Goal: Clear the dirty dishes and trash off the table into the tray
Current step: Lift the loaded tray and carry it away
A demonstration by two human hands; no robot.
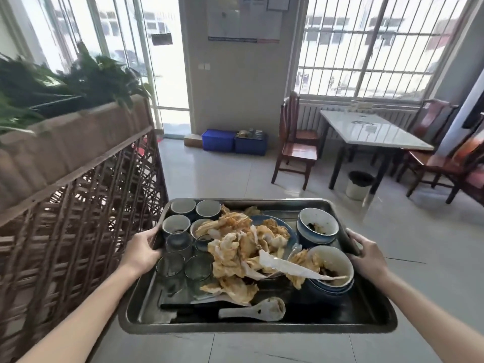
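Observation:
I carry a dark metal tray [256, 326] in the air over the tiled floor. My left hand [142, 251] grips its left rim and my right hand [368, 254] grips its right rim. On the tray lie a heap of stained paper napkins [237, 251], a blue plate [285, 226] under them, stacked blue-and-white bowls [318, 227] [332, 268], several small cups [183, 206], clear glasses [170, 264] and a white spoon [258, 309].
A wooden lattice divider [78, 218] topped with plants stands close on the left. Ahead are blue crates [234, 141] by the wall. To the right stand a white table [372, 131], wooden chairs [297, 148] and a small bin [360, 184].

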